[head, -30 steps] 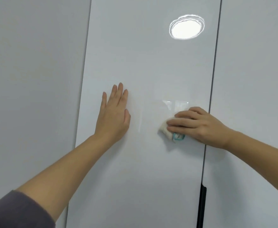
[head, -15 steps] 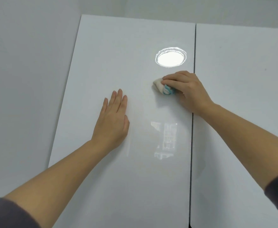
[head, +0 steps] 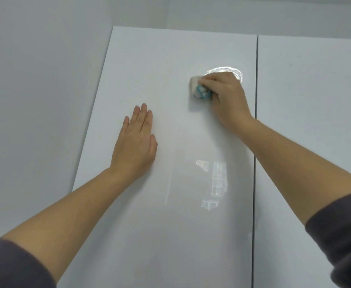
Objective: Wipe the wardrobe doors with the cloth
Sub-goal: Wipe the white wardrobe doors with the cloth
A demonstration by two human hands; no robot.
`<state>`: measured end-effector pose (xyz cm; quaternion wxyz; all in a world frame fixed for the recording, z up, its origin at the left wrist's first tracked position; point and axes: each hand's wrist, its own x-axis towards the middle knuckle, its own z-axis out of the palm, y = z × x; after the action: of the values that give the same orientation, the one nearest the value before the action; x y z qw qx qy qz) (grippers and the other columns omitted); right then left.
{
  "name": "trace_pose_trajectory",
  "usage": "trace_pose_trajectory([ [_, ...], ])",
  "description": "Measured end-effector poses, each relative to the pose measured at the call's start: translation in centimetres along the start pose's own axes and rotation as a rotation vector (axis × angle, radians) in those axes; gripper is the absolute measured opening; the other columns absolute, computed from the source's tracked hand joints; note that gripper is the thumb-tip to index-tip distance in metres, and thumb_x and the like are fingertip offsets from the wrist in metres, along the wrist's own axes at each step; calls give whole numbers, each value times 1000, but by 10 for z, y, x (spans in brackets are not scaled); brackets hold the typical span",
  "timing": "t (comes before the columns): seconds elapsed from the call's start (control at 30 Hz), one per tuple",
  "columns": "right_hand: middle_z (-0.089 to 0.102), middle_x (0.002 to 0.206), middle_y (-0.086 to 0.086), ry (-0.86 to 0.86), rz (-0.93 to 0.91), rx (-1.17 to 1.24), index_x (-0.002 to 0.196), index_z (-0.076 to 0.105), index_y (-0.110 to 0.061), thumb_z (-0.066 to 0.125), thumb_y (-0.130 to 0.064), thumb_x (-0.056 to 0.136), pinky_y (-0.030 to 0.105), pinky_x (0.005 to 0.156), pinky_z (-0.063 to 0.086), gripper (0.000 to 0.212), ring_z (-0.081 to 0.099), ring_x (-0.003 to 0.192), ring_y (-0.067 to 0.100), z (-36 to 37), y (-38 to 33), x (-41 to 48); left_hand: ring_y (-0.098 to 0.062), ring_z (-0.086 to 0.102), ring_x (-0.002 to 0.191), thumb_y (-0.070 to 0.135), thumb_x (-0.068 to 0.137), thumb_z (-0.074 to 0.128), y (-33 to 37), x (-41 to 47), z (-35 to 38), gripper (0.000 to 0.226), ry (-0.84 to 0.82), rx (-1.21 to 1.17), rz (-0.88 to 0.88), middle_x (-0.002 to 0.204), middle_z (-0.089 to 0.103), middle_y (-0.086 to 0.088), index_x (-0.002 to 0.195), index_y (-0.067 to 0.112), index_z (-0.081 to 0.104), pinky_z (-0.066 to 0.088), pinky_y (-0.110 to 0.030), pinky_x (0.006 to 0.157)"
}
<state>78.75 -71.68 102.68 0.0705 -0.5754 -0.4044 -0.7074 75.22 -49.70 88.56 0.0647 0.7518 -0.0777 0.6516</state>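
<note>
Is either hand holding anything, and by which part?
The right hand grips the bunched white-and-teal cloth round its right end, against the glossy white wardrobe door. The left hand holds nothing; it lies flat on that door.

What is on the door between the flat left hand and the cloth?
Nothing: the head view shows only bare glossy door between the left hand and the cloth.

White-and-teal cloth [head: 199, 90], glossy white door [head: 149, 59]

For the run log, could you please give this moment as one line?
left hand: flat on door | right hand: grips cloth against door
</note>
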Motion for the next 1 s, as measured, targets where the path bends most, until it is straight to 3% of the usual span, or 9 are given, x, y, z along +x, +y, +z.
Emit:
trace_pose_trajectory([
  [0.1,70,107,7,-23,-88,26,106,73,-9,46,-10,87,44,83,48,33,60,96,35,6,-26,-27,-22,2,152,11,100,33,-4,0,-7,57,23,-23,-36,163,8,-10,153,1,16,1,-37,123],
  [0.23,70,110,7,-159,-290,114,103,74,-10,57,-5,89,42,77,48,23,60,94,31,16,-74,-86,-22,4,152,8,100,33,-18,-9,-16,56,52,-43,-64,163,10,-10,153,0,19,1,-36,123],
  [0.37,65,120,5,-442,-596,266,111,70,-9,37,-11,103,39,84,45,34,58,104,31,15,-121,-156,-27,10,151,1,97,36,-46,-22,-30,55,84,18,-111,161,17,-15,150,-4,25,7,-39,123],
  [0.5,63,122,-3,-518,-768,184,113,68,-15,43,-5,99,32,85,42,30,56,108,25,19,-123,-147,-33,13,150,-8,90,40,-67,-25,-42,61,32,144,-96,159,20,-20,149,-8,26,11,-41,123],
  [0.67,70,110,4,-316,-496,104,102,73,-11,51,-5,85,37,68,49,28,62,90,32,34,-102,-60,-44,28,142,-21,76,45,-78,-17,-52,65,16,312,49,150,32,-31,141,-16,35,20,-49,118],
  [0.73,70,107,4,-248,-390,40,100,74,-13,50,-10,84,36,67,49,28,63,87,32,40,-93,-23,-48,33,138,-21,73,40,-83,-14,-54,64,18,395,118,146,37,-34,137,-18,39,25,-52,115],
  [0.83,70,107,2,-158,-210,-27,101,73,-15,55,-2,79,35,71,40,32,59,91,34,53,-88,20,-49,38,135,-10,76,31,-90,-8,-59,60,-2,572,211,142,41,-36,134,-19,42,29,-54,113],
  [1.0,64,118,-5,-151,3,-49,110,70,-17,52,-4,88,30,81,27,31,49,107,28,74,-94,48,-38,10,149,6,89,10,-85,2,-81,63,-182,863,220,159,10,-27,150,-10,12,4,-46,121],
])
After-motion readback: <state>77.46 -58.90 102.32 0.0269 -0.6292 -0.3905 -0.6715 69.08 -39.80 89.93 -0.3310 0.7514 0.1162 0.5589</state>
